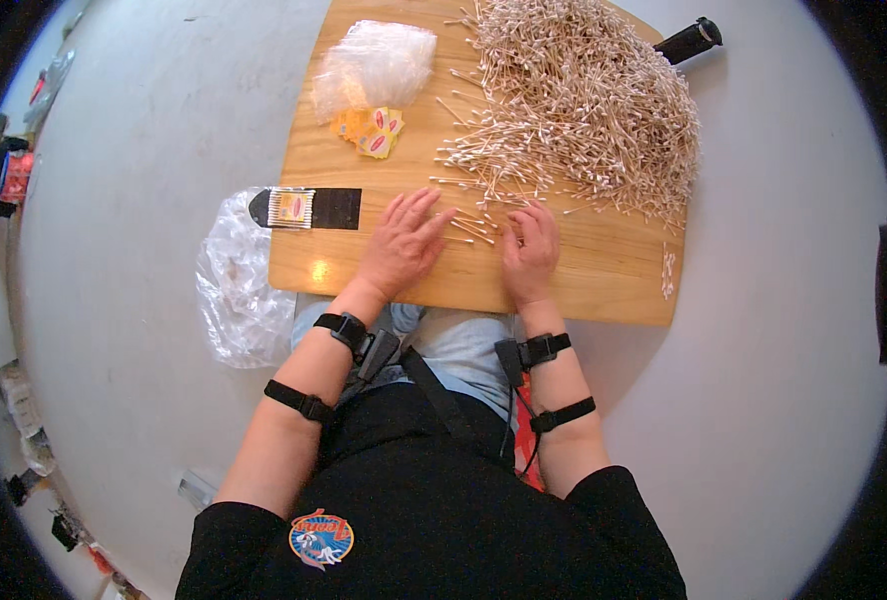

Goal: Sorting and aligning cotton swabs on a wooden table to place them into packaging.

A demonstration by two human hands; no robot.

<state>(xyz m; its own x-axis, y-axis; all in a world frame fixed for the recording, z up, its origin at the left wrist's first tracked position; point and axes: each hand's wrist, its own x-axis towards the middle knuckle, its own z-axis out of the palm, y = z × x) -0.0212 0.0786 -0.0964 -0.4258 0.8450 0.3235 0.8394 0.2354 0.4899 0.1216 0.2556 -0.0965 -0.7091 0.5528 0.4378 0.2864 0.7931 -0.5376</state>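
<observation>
At twelve o'clock, we apparently gather swabs (477,231), left hand (404,243) and right hand (532,252) half-curled, hold unclear; aligning calls for light fingertips.

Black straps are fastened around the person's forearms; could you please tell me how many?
4: left wrist strap, left mid-forearm strap, right wrist strap, right mid-forearm strap. None seems hidden.

White-tipped tan swabs (589,105), black strip (338,209)
</observation>
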